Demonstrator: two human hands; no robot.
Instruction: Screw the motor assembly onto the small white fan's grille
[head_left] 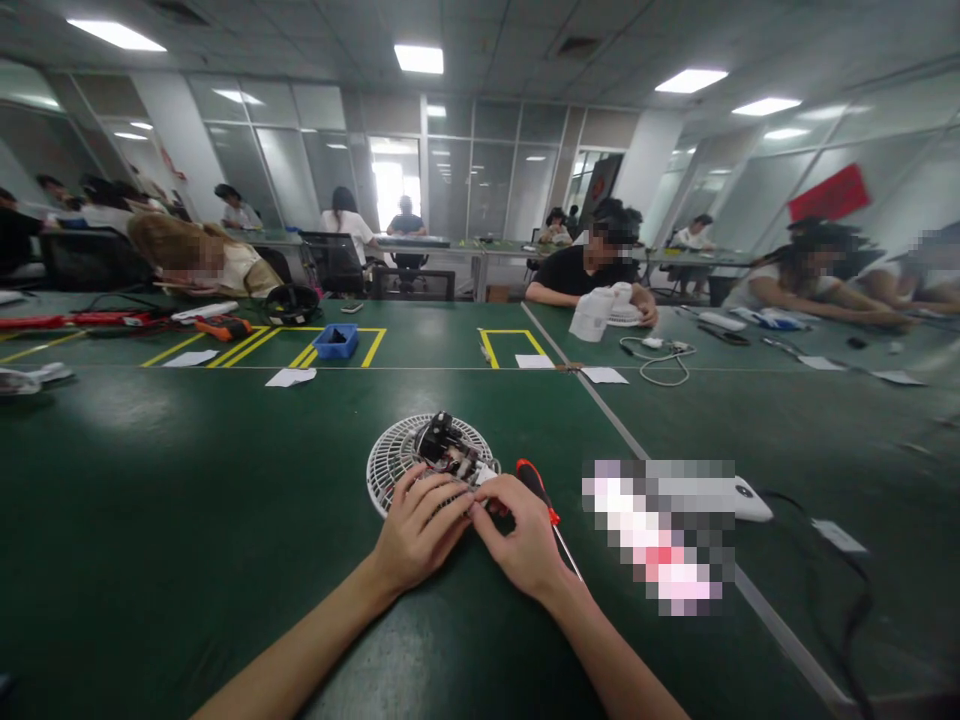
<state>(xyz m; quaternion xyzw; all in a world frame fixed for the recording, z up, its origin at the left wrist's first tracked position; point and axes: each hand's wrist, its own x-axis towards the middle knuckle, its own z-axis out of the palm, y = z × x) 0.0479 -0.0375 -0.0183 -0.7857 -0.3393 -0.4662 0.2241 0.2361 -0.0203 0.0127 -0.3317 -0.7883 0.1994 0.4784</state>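
A round white fan grille (386,462) lies on the green table in front of me, with a black motor assembly (442,437) and its wires on top. My left hand (424,525) is curved over the near side of the assembly, fingers together and thumb hidden. Close against it, my right hand (517,530) has thumb and forefinger pinched at the assembly's near right edge. Whatever lies between those fingertips is too small and covered to make out. Just right of that hand rests a screwdriver (538,490) with a red and black handle, its shaft pointing towards me.
Right of the screwdriver are a blurred-out patch and a white device (752,500) with a dark cable. Farther off stand a blue bin (335,342) and paper slips (291,377). Across the table a person (581,275) handles a white fan part (591,315). Other people sit around.
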